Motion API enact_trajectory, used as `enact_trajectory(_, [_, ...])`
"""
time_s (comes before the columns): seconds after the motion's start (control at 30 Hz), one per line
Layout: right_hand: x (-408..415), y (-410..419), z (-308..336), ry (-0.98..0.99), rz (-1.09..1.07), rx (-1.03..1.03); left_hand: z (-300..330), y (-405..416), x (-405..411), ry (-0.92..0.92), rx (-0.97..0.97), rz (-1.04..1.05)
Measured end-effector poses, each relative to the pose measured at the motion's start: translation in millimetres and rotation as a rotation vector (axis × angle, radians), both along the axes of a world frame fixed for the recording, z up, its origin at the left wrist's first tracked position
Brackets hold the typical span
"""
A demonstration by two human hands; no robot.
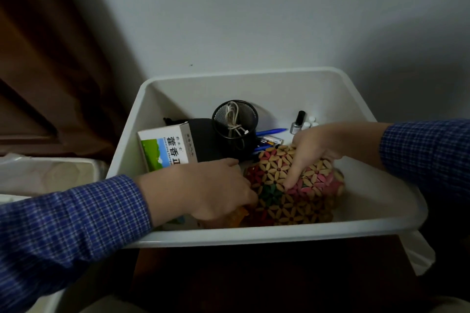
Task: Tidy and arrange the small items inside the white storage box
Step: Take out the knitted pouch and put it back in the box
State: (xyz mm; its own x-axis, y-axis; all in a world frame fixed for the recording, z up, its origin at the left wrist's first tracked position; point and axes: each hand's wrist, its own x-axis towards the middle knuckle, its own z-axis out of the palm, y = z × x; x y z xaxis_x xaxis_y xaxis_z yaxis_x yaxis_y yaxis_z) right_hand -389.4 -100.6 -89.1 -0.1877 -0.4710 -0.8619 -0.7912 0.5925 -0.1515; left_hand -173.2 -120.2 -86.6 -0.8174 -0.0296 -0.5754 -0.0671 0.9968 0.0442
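Starting at the left, my left hand (pixel 203 188) is down inside the white storage box (pixel 254 237), against the near-left edge of the beaded flower-pattern bag (pixel 284 185). Its fingers are tucked out of sight behind the bag, so I cannot tell whether it grips or only steadies. Just behind it the medicine carton (pixel 165 147) leans against a dark pouch (pixel 201 140), and the black mesh pen cup (pixel 235 122), a white cable coiled inside it, stands beside them.

The bag lies at the front middle of the box, over some orange packets. My right hand (pixel 318 147) rests on top of it, fingers spread and pressing down, holding nothing closed.

I judge the step is resettling this bag. I would lift it with both hands from underneath, keep it level, and stay clear of the pens (pixel 270 132) and nail polish bottle (pixel 297 123) behind, which would topple easily.
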Motion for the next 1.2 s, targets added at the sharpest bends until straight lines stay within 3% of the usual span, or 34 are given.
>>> enact_trajectory(0.2, [6,8,15,-0.046,-0.001,-0.112,6,3,4,-0.193,0.204,0.123])
enact_trajectory(0.4, [-1,5,68,0.142,0.204,-0.323,17,1,7,-0.185,0.243,0.341])
enact_trajectory(0.5, [-19,8,105,0.120,0.167,-0.425,20,5,3,-0.065,0.281,0.428])
enact_trajectory(0.67, [-49,24,145,-0.075,-0.010,-0.582,48,-2,4,0.224,0.402,0.652])
enact_trajectory(0.73, [-55,30,148,-0.214,-0.069,-0.618,57,-3,12,0.347,0.594,0.879])
enact_trajectory(0.8, [-57,36,143,-0.374,-0.146,-0.628,63,1,19,0.517,0.920,1.123])
enact_trajectory(0.9, [-50,43,125,-0.586,-0.228,-0.635,60,18,18,0.846,1.314,1.270])
enact_trajectory(1.0, [-39,47,107,-0.718,-0.263,-0.635,50,30,9,1.060,1.201,1.509])
enact_trajectory(1.07, [-32,49,98,-0.819,-0.307,-0.619,49,31,5,1.033,1.223,1.589])
enact_trajectory(1.2, [-23,54,88,-0.982,-0.324,-0.573,58,32,4,0.954,1.508,1.512])
